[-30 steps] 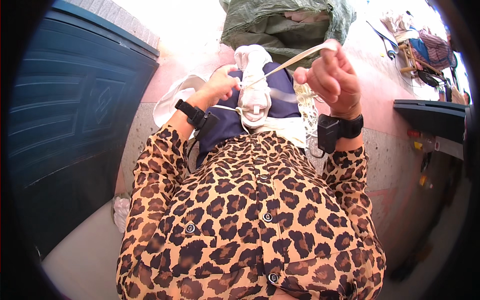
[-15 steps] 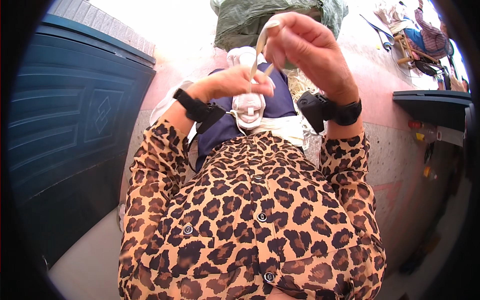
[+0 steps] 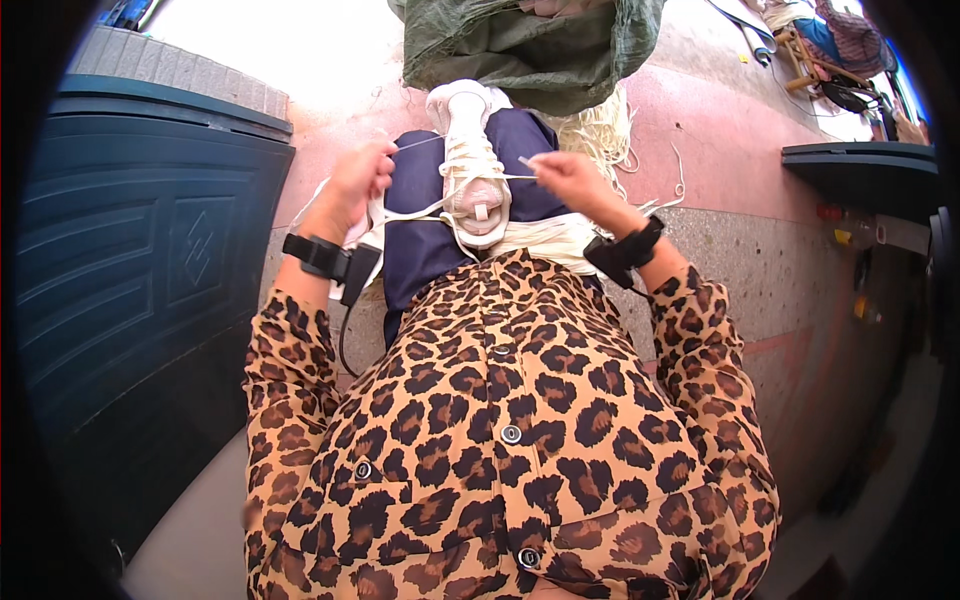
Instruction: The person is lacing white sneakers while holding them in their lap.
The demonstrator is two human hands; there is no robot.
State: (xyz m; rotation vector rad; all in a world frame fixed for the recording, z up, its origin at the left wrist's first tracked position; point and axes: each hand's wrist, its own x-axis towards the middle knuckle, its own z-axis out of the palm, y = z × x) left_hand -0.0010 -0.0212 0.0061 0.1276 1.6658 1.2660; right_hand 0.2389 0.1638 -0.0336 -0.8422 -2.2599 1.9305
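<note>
"Operating remotely, where does my view sit?"

"On the wearer's head, left of two cameras. I look steeply down: shirt (image 3: 570,480) large and near at six o'clock, shoe (image 3: 481,200) beyond, bag (image 3: 470,60) farther at twelve."

"Bent edges?"

"Fisheye: the blue panel (image 3: 120,240) curves at nine."

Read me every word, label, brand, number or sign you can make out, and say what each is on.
None can be read.
White sneaker: tongue tab too small to read.
Dark blue panelled door: raised diamond pattern, no lettering.
Green sack: no lettering shows.
Bottle-like item in the right-hand shade: too small and blurred.
</note>
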